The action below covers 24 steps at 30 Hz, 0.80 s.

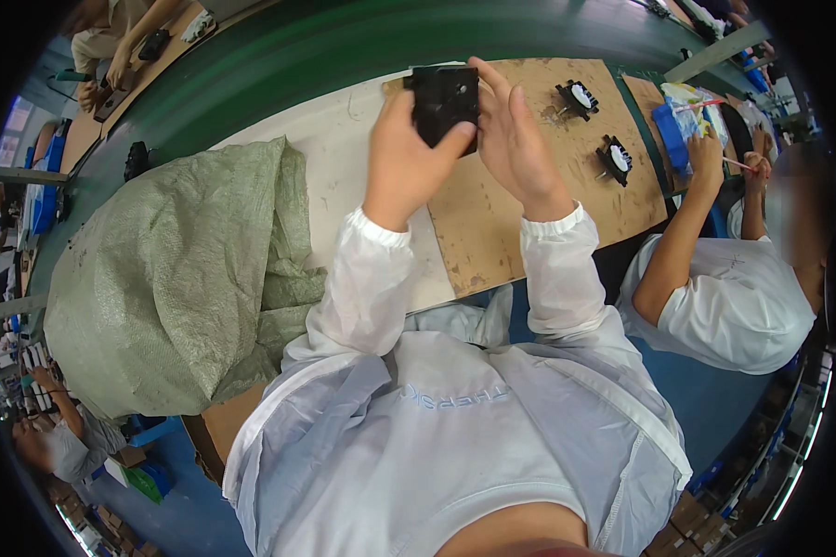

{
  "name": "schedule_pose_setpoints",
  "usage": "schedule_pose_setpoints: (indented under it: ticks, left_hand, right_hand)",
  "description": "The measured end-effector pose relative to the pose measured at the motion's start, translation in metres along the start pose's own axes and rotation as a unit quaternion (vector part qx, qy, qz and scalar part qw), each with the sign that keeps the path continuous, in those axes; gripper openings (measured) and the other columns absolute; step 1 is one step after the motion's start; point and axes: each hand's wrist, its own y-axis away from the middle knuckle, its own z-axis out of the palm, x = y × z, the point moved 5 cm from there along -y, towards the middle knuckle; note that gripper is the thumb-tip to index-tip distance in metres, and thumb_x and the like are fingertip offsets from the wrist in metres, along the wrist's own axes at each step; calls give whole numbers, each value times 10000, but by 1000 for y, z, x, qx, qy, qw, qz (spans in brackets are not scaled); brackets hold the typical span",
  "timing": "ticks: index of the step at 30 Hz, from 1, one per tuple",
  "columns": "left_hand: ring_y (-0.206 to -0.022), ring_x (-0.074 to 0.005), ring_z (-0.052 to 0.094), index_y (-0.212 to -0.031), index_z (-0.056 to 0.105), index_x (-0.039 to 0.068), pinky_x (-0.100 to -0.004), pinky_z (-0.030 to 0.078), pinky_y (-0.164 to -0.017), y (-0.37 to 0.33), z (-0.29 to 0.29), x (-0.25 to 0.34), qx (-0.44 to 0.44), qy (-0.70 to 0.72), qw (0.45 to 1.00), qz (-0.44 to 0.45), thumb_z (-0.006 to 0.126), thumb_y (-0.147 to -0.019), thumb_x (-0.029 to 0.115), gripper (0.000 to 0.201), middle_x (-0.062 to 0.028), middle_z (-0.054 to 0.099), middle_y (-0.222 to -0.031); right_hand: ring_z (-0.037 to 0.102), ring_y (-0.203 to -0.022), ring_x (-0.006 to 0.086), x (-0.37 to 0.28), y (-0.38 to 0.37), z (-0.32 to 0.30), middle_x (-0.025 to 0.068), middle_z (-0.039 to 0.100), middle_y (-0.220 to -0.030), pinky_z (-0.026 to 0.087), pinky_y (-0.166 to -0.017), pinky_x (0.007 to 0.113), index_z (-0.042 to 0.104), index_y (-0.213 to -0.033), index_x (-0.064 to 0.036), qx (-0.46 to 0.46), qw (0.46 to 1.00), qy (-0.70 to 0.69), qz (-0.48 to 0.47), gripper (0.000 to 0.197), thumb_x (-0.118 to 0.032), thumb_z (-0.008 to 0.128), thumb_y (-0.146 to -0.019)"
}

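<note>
A flat, black rectangular plastic part (444, 104) is held up over the work board, a small light spot on its face. My left hand (407, 153) grips it from the left and below, the thumb lying across its lower corner. Beside its right edge is my right hand (520, 139), fingers stretched out and one fingertip at the part's upper right corner. How much the right hand touches the part's back is hidden. Two black parts with white round pieces, one farther (578, 98) and one nearer (615, 160), lie on the brown board to the right.
A brown board (483, 232) and a white sheet (339, 181) cover the bench before me. A large grey-green woven sack (176, 288) bulges at the left. Beyond runs a green conveyor belt (297, 70). A co-worker in white (729, 297) works close on my right.
</note>
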Motion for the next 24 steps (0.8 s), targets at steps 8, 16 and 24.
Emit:
schedule_pose_setpoints:
  ticks: [8,16,24]
  left_hand:
    - [-830,-255,683,-1140,605,-112,-306,554,-769,15,-38,-18,8,151,979,-139,747,-718,-1,459,-210,706,-956]
    - [-1128,-351,598,-1212,589,-63,-384,476,-974,83,-133,71,-41,-75,995,-46,664,-814,84,431,-211,617,-1243]
    - [-865,-209,650,-991,689,-50,-282,498,-797,167,-532,136,428,-474,758,-134,588,-902,167,256,-138,718,-952]
  right_hand:
    - [641,-980,183,17,-32,-2,142,645,-1177,525,-871,302,564,-1310,26,-141,986,12,85,397,-231,566,-1008]
    - [615,-1045,195,80,-141,-7,124,660,-1166,465,-941,323,599,-1274,12,-127,975,2,183,371,-192,591,-964]
    - [577,-1130,224,79,-222,-81,133,622,-1255,431,-983,307,584,-1298,13,-230,925,284,98,428,-213,557,-935]
